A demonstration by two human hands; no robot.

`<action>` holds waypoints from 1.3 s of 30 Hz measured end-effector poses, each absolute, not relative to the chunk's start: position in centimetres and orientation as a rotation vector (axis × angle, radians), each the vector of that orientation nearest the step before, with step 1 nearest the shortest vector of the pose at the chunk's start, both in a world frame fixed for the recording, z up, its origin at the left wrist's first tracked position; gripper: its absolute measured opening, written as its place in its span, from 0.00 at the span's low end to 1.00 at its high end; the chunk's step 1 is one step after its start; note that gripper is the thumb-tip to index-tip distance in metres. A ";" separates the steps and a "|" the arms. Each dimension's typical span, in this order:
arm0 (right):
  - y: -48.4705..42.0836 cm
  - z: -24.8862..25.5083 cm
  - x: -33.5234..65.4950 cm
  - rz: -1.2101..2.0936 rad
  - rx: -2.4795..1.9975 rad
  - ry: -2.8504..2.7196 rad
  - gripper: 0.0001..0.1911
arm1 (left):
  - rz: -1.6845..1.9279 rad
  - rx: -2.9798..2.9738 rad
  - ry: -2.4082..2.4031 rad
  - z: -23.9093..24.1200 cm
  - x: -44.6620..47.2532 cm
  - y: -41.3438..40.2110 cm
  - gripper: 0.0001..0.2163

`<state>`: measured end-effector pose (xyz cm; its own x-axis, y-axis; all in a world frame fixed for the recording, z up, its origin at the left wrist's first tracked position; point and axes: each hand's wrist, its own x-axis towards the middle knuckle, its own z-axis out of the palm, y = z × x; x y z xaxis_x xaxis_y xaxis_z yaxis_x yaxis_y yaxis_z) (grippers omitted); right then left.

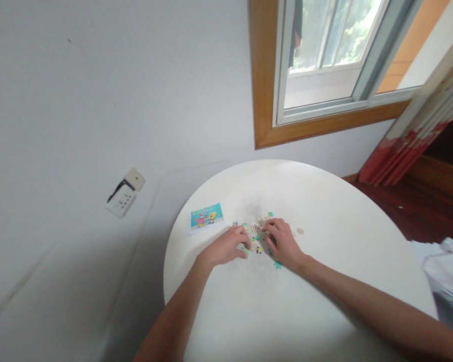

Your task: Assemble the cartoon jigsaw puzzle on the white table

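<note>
We note, at far left, a wall socket (121,200) well clear of the work; next a small picture card (206,216) lying flat on the round white counter (324,211), near the pieces, likely set there for reference while the hands work; the left hand (226,247) rests palm down just beside it, fingers curled at the edge of the puzzle pieces (257,231); its grip is half closed over what looks like a pale green piece at the fingertips, though we cannot tell whether it is pinched or merely pressed; the pieces lie in a loose heap at mid-counter, between the two hands, with a few strays, one teal piece (278,265) near the right wrist and one pale piece (299,231) beyond the knuckles; the right hand (283,244) lies over the heap's right side, fingers bent and touching pieces, not clenched; whether it holds one is hidden; window (324,65) and curtain (419,130) stand at right.
</note>
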<state>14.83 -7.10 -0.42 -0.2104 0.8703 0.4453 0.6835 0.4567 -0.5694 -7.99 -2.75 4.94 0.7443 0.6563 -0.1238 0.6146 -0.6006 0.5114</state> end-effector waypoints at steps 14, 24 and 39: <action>-3.5 -0.7 21.3 0.186 -1.432 -1.469 0.09 | 0.184 2.312 0.852 4.8 -8.1 -2.4 0.05; -3.6 -2.9 20.8 0.172 -1.731 -1.752 0.19 | 0.627 2.280 0.944 3.0 -7.1 -1.5 0.11; -6.7 -0.9 15.7 0.348 -1.389 -2.164 0.20 | 0.735 2.306 0.920 1.6 -5.6 -1.9 0.16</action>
